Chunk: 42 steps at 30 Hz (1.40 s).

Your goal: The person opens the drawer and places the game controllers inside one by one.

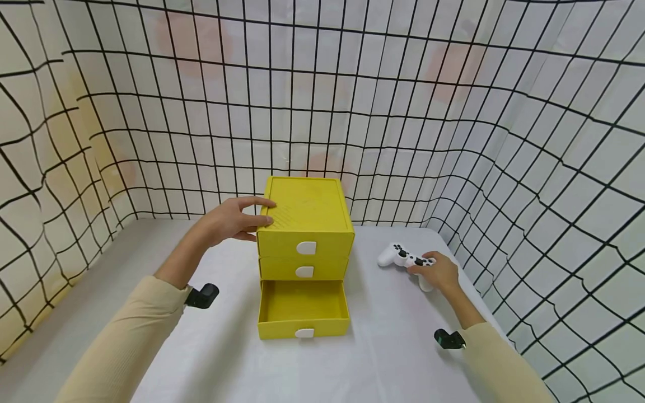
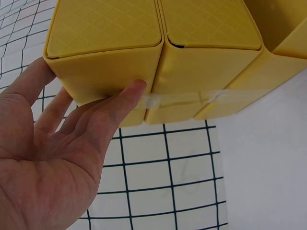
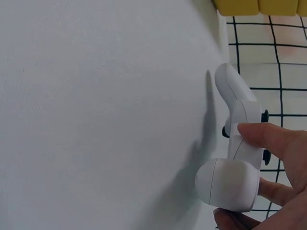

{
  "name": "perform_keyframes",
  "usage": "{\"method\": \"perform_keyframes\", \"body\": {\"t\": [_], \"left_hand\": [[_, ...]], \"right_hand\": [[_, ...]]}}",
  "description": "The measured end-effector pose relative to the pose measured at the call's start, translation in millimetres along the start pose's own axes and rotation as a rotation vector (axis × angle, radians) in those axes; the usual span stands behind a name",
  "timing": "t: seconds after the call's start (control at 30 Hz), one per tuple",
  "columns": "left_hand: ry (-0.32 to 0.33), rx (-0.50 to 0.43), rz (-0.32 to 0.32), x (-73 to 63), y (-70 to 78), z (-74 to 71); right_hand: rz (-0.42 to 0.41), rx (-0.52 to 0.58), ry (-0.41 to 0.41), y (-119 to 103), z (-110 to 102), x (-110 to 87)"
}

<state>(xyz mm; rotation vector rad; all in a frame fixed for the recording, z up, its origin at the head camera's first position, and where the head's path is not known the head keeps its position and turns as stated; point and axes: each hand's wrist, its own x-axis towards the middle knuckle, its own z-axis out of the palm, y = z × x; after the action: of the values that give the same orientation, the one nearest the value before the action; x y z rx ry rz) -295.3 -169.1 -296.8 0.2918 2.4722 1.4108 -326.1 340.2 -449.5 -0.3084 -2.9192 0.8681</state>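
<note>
A yellow drawer unit (image 1: 307, 210) stands on the white table, its lowest drawer (image 1: 303, 305) pulled out, with bare floor visible inside; the two drawers above are closed. My left hand (image 1: 232, 220) touches the unit's upper left edge, fingers extended over the top. The left wrist view shows this hand (image 2: 62, 143) against the yellow side, one fingertip pressing the wall. To the right of the unit, my right hand (image 1: 437, 271) grips a white game controller (image 1: 390, 254) by its right end. In the right wrist view the controller (image 3: 235, 177) sits between thumb and fingers, its shadow beside it.
Black wire grid panels (image 1: 312, 112) surround the table on the back, left and right, with white sheeting behind. White tabletop (image 1: 388, 358) extends in front of the unit. Clear tape (image 2: 206, 96) runs across the unit's side.
</note>
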Motion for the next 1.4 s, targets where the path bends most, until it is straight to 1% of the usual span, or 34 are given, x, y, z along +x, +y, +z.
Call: {"method": "perform_keyframes", "body": {"t": [0.27, 0.7, 0.87, 1.07, 1.27, 1.4], "left_hand": [[0.001, 0.006, 0.009, -0.7, 0.2, -0.9], [0.003, 0.005, 0.021, -0.1, 1.1, -2.5], [0.002, 0.005, 0.014, -0.6, 2.2, -2.4], [0.0, -0.003, 0.012, -0.8, 1.9, -1.4], [-0.001, -0.011, 0.007, -0.9, 0.3, -0.6], [-0.003, -0.019, 0.01, -0.7, -0.2, -0.1]], "right_hand": [[-0.083, -0.066, -0.024, -19, -21, -10.0], [-0.212, -0.151, -0.121, -56, -56, -34.3], [-0.259, -0.185, -0.149, -68, -64, -42.4], [-0.301, -0.207, -0.193, -85, -74, -59.4], [-0.322, -0.205, -0.257, -100, -79, -75.4], [-0.327, -0.204, -0.297, -108, -78, -83.4]]}}
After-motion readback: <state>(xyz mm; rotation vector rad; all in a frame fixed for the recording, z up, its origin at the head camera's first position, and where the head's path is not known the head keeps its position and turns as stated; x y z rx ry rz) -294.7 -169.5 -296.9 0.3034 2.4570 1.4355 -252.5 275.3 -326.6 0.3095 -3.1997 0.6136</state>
